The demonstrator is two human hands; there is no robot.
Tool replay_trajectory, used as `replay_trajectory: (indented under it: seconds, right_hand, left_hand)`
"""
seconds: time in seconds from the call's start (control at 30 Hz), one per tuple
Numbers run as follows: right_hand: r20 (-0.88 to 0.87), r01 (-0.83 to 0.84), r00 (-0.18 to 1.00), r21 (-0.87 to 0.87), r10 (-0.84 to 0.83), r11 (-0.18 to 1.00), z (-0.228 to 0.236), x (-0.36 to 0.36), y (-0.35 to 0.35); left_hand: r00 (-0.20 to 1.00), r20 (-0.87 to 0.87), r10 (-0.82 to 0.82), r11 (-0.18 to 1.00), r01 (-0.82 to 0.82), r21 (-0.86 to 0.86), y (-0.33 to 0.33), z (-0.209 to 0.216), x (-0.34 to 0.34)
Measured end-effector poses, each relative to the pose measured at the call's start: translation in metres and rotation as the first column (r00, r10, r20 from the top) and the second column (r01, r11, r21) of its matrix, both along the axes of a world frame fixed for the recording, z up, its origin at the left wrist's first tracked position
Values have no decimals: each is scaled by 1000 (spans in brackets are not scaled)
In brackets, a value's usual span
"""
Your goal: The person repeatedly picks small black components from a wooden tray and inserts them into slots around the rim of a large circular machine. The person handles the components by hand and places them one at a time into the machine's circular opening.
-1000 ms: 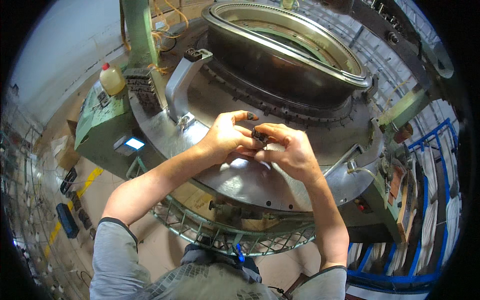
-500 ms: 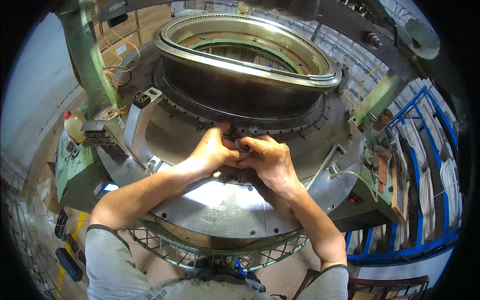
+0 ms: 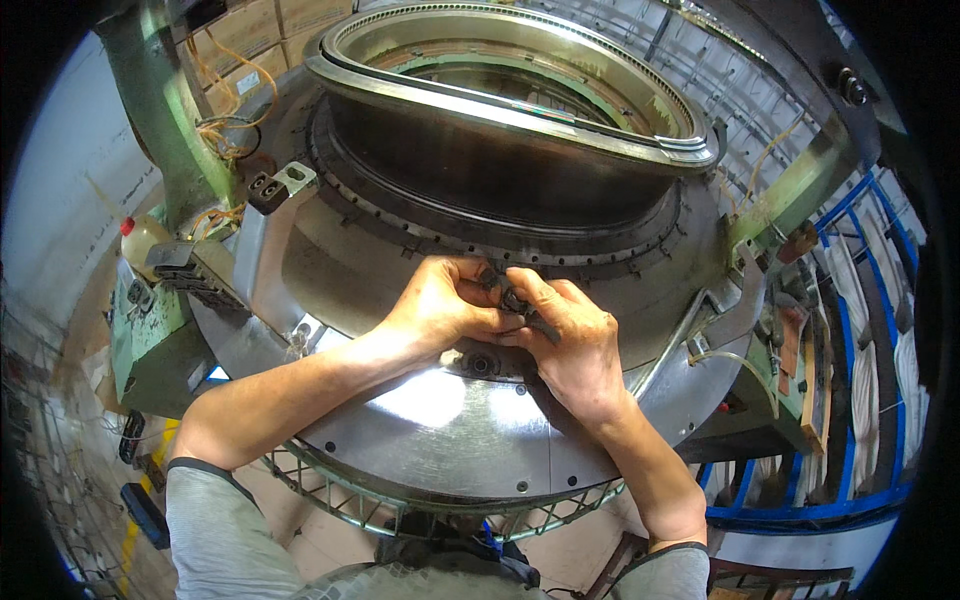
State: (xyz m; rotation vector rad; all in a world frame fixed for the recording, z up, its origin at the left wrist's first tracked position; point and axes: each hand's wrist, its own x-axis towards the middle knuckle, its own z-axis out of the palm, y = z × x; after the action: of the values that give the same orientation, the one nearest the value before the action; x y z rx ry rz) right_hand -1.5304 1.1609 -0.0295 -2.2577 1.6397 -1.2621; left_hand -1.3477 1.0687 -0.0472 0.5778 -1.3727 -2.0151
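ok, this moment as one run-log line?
left hand: at dark part, grip unclear | right hand: pinching dark part | near side: metal plate | beyond: drum

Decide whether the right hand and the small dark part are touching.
Touching: the head view shows the right hand with its fingers against the small dark part.

No words, numbers or signs could be read anywhere in the view. The cardboard boxes point(image 3: 240, 40) at the upper left bore faint printing, and a small white label point(image 3: 247, 83) sat on the side of one of them, but both were too small and blurred to make out. Only a little of the lit screen point(image 3: 218, 374) at the left showed, as a pale glow without legible characters.
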Motion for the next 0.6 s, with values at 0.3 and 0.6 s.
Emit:
replay_trajectory:
  seconds: [0.3,0.6]
  right_hand:
    - [68,-44,997,86,38,995,12,-4,8]
    - [419,-127,906,136,59,982,13,-22,3]
  left_hand:
    - [1000,-25,14,996,-11,92,-2,-2,0]
    - [999,-35,-15,998,17,56,0,16,4]
